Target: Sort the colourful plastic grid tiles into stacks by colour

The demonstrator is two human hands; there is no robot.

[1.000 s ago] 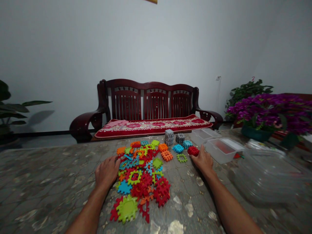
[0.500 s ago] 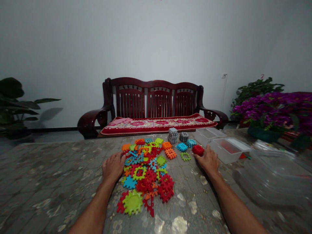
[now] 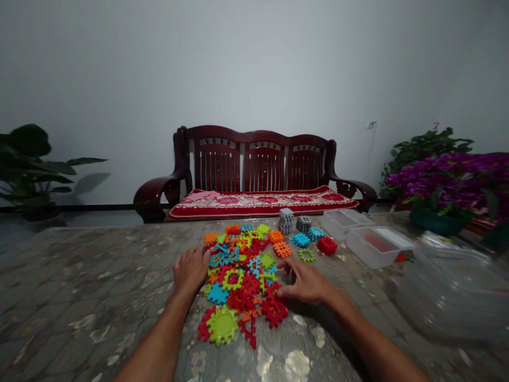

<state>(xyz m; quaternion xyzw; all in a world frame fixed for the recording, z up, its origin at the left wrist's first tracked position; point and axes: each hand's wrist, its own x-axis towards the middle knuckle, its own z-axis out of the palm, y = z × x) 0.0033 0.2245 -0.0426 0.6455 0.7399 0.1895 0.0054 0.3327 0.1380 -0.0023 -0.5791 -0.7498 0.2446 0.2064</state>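
Note:
A heap of toothed plastic building pieces (image 3: 233, 278) in red, lime, blue and orange lies on the table. Against its left edge rests my left hand (image 3: 191, 269), palm down with fingers loosely laid and nothing visible in them. At the heap's right side is my right hand (image 3: 304, 280), thumb and fingers apart, close to red pieces (image 3: 274, 306). Beyond it sit a red stack (image 3: 326, 245), a single lime square frame (image 3: 306, 255), blue stacks (image 3: 300, 240), orange stacks (image 3: 281, 249) and grey stacks (image 3: 286, 221).
Clear plastic boxes (image 3: 377, 254) stand at the right, with larger transparent containers (image 3: 449, 297) nearer me. Purple flowers in a green pot (image 3: 435, 220) are at the far right. A wooden bench (image 3: 262, 159) stands beyond the table (image 3: 99, 276).
My right hand has come away from the red stack and moved left and nearer to the heap, its fingers now apart. The red stack stays on the table. My left hand remains by the heap.

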